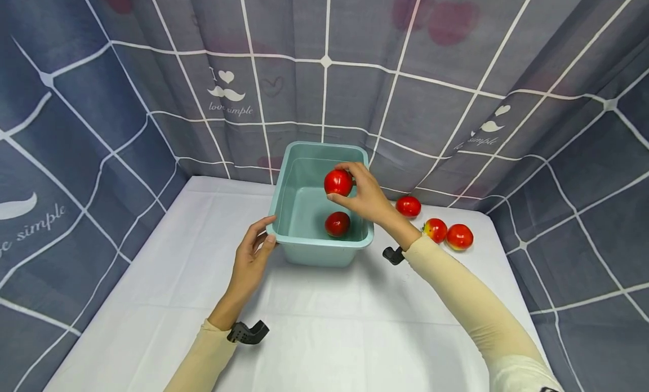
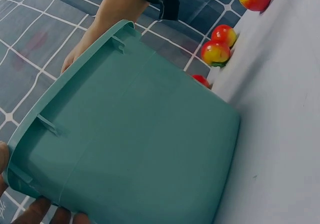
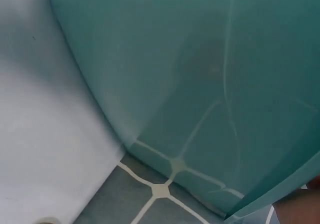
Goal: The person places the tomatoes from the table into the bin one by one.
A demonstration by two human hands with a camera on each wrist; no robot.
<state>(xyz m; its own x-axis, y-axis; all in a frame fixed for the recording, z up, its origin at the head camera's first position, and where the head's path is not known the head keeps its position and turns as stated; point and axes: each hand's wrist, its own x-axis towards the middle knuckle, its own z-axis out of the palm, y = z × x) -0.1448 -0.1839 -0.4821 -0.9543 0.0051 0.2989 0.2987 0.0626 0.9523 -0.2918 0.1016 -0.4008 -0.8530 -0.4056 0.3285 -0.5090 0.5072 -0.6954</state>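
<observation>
Round glossy red tomato [image 1: 338,182], pinched by right hand [image 1: 366,197] above teal plastic tub [image 1: 304,212] at the desk's far edge, could slip and bounce out; left hand [image 1: 252,257] grips the rim.

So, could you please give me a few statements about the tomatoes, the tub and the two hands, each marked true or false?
1. The right hand holds a tomato over the teal tub. True.
2. The tub is empty. False: one tomato in the tub lies on its floor.
3. The left hand grips the tub's near corner. True.
4. Five tomatoes lie on the table. False: three loose tomatoes lie right of the tub.
</observation>
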